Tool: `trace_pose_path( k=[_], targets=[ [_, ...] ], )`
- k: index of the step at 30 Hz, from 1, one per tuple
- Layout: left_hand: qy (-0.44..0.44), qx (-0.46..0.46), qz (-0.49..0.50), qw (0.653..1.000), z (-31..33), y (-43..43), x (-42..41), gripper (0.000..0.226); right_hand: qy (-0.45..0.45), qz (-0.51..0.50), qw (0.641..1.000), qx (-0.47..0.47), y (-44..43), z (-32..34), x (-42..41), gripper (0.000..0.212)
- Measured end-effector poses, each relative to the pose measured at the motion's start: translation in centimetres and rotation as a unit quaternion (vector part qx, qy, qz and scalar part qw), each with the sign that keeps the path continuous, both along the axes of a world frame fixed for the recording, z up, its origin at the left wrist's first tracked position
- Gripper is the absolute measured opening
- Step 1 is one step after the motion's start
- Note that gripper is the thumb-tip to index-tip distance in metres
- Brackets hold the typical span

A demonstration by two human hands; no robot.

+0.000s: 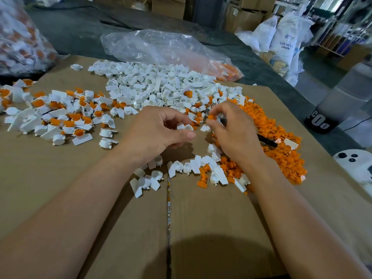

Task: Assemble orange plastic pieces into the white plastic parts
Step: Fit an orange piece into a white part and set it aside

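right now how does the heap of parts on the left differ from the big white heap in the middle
The left heap of white plastic parts mostly has orange plastic pieces seated in them and lies spread thin; the middle heap of white plastic parts is mostly bare white and piled denser. Both rest on the brown cardboard sheet.

A small white part (186, 127) is pinched in the left hand (159, 129), and an orange piece (211, 117) is held at the fingertips of the right hand (231, 129), just beside it. Loose white parts (157, 85) are heaped toward the cardboard sheet's (60, 178) far edge, orange pieces (281, 150) along its right edge, and assembled parts (60, 115) are scattered at its left.
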State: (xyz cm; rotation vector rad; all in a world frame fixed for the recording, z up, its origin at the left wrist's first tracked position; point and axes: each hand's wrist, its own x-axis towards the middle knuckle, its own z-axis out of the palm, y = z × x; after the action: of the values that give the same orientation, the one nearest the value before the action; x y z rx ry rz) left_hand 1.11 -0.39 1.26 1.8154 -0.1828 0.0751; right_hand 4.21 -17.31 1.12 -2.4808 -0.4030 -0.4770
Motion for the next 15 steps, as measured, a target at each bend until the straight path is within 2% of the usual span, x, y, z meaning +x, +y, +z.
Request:
trace_pose_path(
  k=[2,4,7,11,15],
  targets=[
    [-0.004,0.003,0.003,1.0,-0.1,0.1,0.1,0.019,0.012,0.023,0.994,0.109,0.3,0.6,-0.9,0.02],
    [0.002,-0.008,0.01,1.0,-0.1,0.1,0.2,0.018,0.02,0.054,0.985,0.16,0.7,1.0,-1.8,0.023],
    [0.002,-0.011,0.012,1.0,-0.1,0.1,0.1,0.012,0.018,0.082,0.982,0.167,1.1,0.8,-2.1,0.019],
    [0.019,-0.051,0.019,0.998,-0.1,-0.1,0.2,0.026,0.031,0.081,0.983,0.162,1.2,0.7,-2.1,0.03],
    [0.034,-0.077,0.023,0.996,0.1,-0.2,0.1,0.025,0.037,0.088,0.975,0.199,1.4,0.8,-2.4,0.031]
  ],
)
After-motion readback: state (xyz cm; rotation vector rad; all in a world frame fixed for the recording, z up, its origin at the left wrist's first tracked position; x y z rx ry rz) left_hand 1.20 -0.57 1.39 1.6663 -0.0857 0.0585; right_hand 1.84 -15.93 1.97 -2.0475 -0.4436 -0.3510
